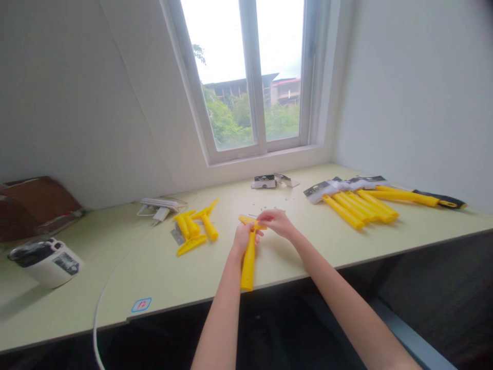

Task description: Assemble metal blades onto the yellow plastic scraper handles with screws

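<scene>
Desk (134,267) | left hand (244,239) grip clamped on yellow handle (248,264) | right hand (277,223) grip pinching its end

The plastic handle (248,262) at the front edge of the desk (115,267) is solid bright yellow, matching the bundled handles (358,209) to its right, while the longer tool (439,199) beyond them is yellow with a black end. The desk is pale green. The appliance (48,264) is white with a black top, and the small sticker (141,304) has a blue outline around a red mark.
</scene>
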Motion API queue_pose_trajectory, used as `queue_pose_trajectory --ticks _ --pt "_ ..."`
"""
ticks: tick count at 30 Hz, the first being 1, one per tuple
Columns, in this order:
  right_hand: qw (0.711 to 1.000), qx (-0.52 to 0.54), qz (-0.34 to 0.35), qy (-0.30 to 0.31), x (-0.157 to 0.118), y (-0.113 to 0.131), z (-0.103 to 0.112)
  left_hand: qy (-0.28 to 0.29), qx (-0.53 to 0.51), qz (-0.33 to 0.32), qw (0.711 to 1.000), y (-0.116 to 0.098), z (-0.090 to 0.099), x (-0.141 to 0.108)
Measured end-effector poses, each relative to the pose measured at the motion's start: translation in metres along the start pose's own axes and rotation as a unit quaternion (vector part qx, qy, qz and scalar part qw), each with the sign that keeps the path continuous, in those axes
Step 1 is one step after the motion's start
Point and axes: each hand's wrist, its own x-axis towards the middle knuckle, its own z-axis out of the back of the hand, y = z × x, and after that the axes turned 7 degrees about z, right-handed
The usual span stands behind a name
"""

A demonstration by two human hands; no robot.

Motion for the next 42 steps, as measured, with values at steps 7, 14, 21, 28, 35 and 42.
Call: queue_pose_trajectory --ticks 7,14,21,28,35,42 --pt "0.999 -0.043 -0.01 -0.012 0.002 0.0 0.0 0.001 -0.002 0.009 1.0 -0.001 -0.001 -0.001" --pt "0.997 -0.066 -0.025 0.001 0.002 -0.001 0.002 0.001 -0.004 0.012 1.0 -0.001 -0.001 -0.002" --pt "0.995 -0.013 -0.083 -0.049 0.004 -0.001 0.004 -0.004 -0.014 -0.005 1.0 -0.003 0.0 -0.004" --pt "0.973 0.115 -0.196 0.035 0.0 0.005 0.002 -0.007 -0.03 -0.028 0.999 -0.005 0.001 -0.002" --pt "0.952 0.193 -0.23 0.058 0.0 0.002 -0.001 0.022 -0.018 -0.026 0.999 -0.003 0.001 -0.001" --pt "0.956 0.191 -0.223 -0.014 0.003 -0.006 -0.002 -0.012 -0.025 0.0 1.0 0.001 -0.002 -0.002"
